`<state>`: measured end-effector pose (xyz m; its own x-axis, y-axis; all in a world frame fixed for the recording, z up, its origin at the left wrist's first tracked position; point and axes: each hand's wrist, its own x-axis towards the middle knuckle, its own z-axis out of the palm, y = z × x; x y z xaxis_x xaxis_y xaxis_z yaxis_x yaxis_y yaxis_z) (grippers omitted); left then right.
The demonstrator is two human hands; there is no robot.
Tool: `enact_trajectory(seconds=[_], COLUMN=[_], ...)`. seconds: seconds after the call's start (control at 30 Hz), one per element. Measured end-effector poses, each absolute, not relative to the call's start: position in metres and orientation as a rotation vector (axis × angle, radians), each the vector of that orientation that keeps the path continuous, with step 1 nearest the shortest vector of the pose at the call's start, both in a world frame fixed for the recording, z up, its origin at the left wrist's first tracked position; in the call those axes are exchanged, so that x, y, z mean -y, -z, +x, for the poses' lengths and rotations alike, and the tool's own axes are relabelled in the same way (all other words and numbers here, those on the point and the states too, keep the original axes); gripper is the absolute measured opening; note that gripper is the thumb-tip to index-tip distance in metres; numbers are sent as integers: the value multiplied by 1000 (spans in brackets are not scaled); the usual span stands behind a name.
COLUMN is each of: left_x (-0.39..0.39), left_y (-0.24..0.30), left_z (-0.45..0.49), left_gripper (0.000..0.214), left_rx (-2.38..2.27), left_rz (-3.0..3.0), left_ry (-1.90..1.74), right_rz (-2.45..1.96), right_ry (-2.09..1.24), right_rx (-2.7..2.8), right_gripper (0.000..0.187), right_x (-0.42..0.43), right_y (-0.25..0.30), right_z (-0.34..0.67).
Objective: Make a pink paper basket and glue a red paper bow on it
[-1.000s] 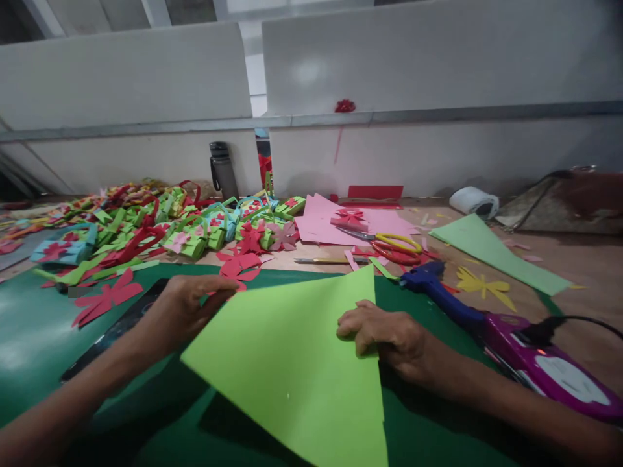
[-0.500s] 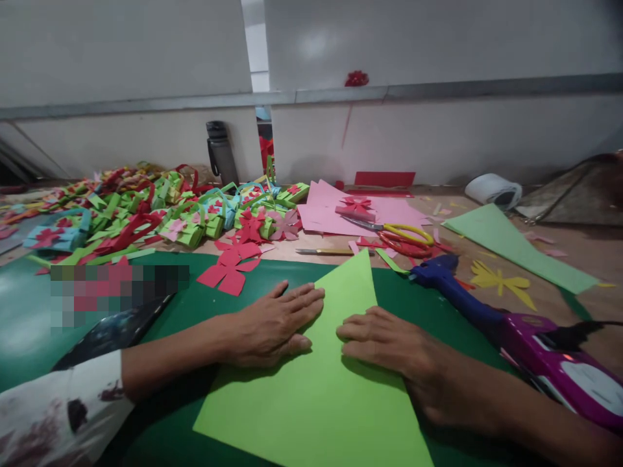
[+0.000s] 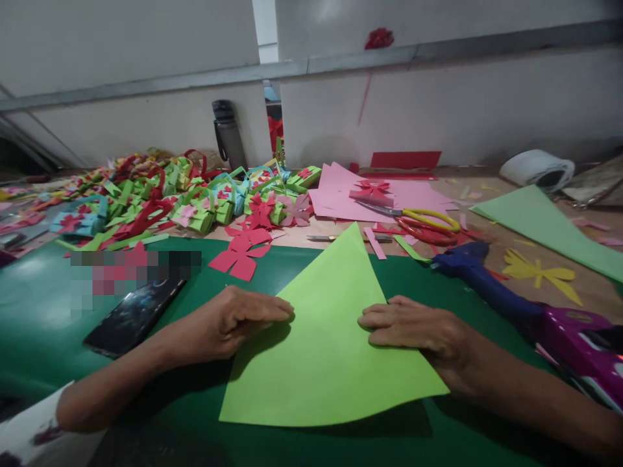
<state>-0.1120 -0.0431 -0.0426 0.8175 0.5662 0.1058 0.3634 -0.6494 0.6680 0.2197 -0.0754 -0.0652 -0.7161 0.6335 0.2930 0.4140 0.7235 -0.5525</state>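
Note:
A light green sheet of paper (image 3: 326,363), folded to a point at its far end, lies in front of me on the green mat (image 3: 195,395). My left hand (image 3: 243,324) is closed at its left edge, fingers together over the paper. On the opposite edge, my right hand (image 3: 413,327) has its fingers on top, with the palm curled round the side; its thumb is partly hidden. The near right corner is raised a little and casts a shadow on the mat.
A phone (image 3: 136,311) lies to the left. Red paper flowers (image 3: 241,253), scissors (image 3: 428,224) and a craft knife (image 3: 335,238) lie beyond the sheet. A purple and blue glue gun (image 3: 506,292) is at right. Small paper baskets (image 3: 195,217) are heaped at the back left.
The sheet's near edge has come into view, its right corner lifted. My left hand has gone from lying flat on the paper to closing at its left edge. The camera view has shifted.

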Motion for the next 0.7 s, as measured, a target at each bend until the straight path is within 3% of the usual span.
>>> enact_trajectory(seconds=[0.2,0.4,0.43,0.53,0.6,0.7], left_x=[70,74,74,74,72,69], left_y=[48,56,57,55,52,48], left_z=[-147,-164,-162,-152,-147,-148], left_gripper=[44,91,89,47,32,56], left_rx=[-653,-624,-644,-735,-741,-687], left_rz=[2357,2373,2387,2442,2450,2377], left_ry=[-394,-441,-418,-368,-366,-384], right_rz=[-998,-1141,-1141,-1109,-1080,-1142], right_ry=[-866,-950,-949,-910,-886,-939], right_rx=[2255,2124,2111,2135,2149,2122], right_gripper=[28,26,25,21,16,14], right_x=[71,72,71,71,71,72], right_y=[67,53,54,62,66,65], right_z=[227,220,219,220,222,222])
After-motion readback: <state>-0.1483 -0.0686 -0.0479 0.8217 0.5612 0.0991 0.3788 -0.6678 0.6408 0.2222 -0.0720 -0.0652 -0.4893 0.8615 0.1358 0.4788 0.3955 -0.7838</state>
